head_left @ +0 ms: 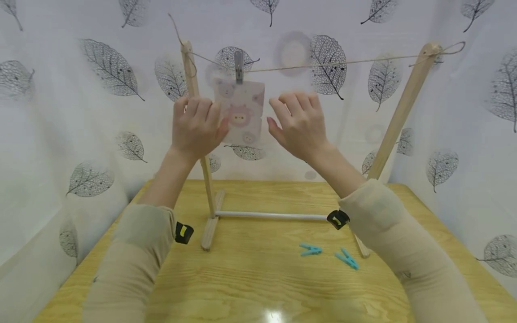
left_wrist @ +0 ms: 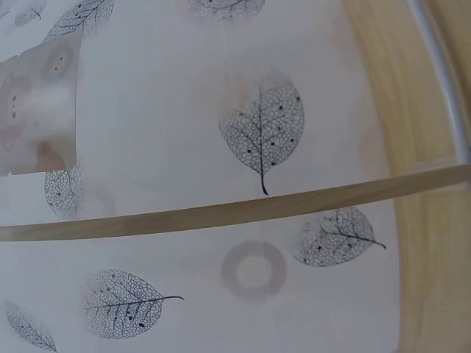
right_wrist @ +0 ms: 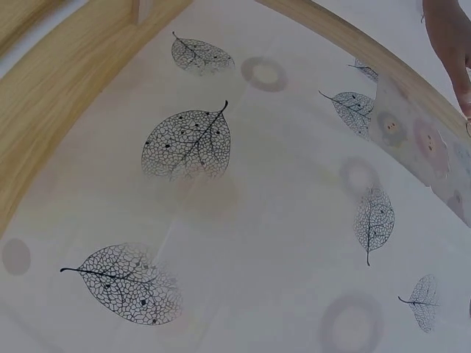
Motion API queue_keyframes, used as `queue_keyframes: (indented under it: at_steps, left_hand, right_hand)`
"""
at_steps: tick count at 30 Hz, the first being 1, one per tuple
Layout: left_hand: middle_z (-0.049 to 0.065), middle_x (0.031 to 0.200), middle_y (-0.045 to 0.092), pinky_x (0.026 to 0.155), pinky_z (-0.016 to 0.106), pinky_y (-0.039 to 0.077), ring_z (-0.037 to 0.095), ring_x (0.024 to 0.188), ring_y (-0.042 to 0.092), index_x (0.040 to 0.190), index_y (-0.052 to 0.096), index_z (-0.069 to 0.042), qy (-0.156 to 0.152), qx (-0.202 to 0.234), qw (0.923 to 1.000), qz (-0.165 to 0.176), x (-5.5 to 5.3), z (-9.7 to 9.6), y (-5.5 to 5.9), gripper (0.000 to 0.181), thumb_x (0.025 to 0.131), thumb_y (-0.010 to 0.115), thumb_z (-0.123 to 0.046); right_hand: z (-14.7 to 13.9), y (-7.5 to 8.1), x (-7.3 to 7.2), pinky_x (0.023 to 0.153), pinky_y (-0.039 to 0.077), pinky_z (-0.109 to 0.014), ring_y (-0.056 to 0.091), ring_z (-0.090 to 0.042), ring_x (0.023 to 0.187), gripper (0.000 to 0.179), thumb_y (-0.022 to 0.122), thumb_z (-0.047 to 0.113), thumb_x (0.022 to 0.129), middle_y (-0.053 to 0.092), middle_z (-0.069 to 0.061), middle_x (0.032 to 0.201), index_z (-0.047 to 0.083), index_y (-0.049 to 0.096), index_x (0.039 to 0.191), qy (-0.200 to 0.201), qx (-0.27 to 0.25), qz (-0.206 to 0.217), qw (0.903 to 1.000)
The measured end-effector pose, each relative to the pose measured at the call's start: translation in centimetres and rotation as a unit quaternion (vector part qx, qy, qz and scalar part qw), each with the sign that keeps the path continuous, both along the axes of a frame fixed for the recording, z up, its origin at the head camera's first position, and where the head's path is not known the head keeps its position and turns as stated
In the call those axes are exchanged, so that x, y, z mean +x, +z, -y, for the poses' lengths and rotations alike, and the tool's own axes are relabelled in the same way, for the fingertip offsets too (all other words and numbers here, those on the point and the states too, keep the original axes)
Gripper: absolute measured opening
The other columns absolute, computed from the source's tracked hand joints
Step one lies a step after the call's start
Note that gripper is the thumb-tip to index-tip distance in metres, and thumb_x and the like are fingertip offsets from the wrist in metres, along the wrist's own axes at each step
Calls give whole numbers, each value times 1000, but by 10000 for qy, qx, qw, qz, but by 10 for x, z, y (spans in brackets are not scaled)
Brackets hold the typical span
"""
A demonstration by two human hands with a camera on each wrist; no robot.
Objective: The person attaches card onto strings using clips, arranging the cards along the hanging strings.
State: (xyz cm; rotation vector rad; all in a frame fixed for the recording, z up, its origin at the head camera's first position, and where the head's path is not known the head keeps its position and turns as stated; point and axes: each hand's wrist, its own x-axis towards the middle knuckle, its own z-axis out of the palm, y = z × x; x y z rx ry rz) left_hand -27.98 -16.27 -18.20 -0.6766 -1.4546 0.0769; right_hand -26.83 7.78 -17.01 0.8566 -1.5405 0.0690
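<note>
A thin, pale square sheet printed with pink animal faces [head_left: 258, 96] hangs from a string [head_left: 307, 67] under a grey clothespin [head_left: 239, 67]. My left hand [head_left: 195, 123] is raised at its left side, fingers loosely bent, the thumb overlapping its edge in the head view. To the right of the sheet, my right hand [head_left: 300, 119] is held up with its fingers bent and spread a little, apart from it. Nothing shows in either hand. The left wrist view catches part of the sheet [left_wrist: 55, 110]; the right wrist view has it [right_wrist: 412, 140] below part of a hand [right_wrist: 450, 48].
Two wooden posts, left [head_left: 208, 179] and right [head_left: 404, 107], carry the string. A white rod [head_left: 270, 216] runs low between them. Two blue clothespins [head_left: 311, 250] lie on the wooden table [head_left: 242, 278]. Leaf-patterned curtains [head_left: 133, 179] surround the table.
</note>
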Motion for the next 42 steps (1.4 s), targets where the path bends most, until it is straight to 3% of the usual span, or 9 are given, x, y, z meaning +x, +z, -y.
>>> queue_keyframes:
  at_steps: [12, 26, 33, 42]
  left_hand:
    - [14, 63, 52, 59, 44, 36, 33, 59, 48, 65, 47, -1, -321, -144, 9987, 372, 13, 17, -15, 26, 81, 56, -20]
    - [16, 70, 56, 57, 43, 37, 34, 61, 50, 75, 50, -1, -329, -274, 9944, 966, 22, 30, -37, 25, 86, 43, -21]
    - [16, 76, 58, 59, 44, 40, 35, 67, 54, 81, 56, 1, -148, -603, 9840, 1672, 28, 39, -47, 19, 83, 50, -17]
    - [17, 81, 59, 65, 46, 43, 36, 74, 56, 87, 58, 3, 93, -919, 9686, 2309, 37, 57, -62, 19, 81, 57, -14]
  right_hand:
    - [-18, -27, 13, 63, 37, -43, 51, -35, 81, 25, 58, 17, 81, 58, -16, 89, -2, 62, 97, 378, -40, 579, 9976]
    - [-40, -60, 28, 64, 42, -45, 54, -35, 81, 23, 59, 15, 80, 61, -16, 90, -2, 64, 96, 551, 508, 1154, 9905]
    - [-49, -83, 32, 66, 44, -46, 55, -35, 79, 25, 64, 12, 76, 60, -17, 90, -2, 64, 96, 765, 686, 1458, 9840]
    - [-66, -114, 34, 63, 45, -44, 56, -33, 82, 27, 61, 15, 77, 60, -15, 91, -1, 63, 99, 653, 1009, 1844, 9755]
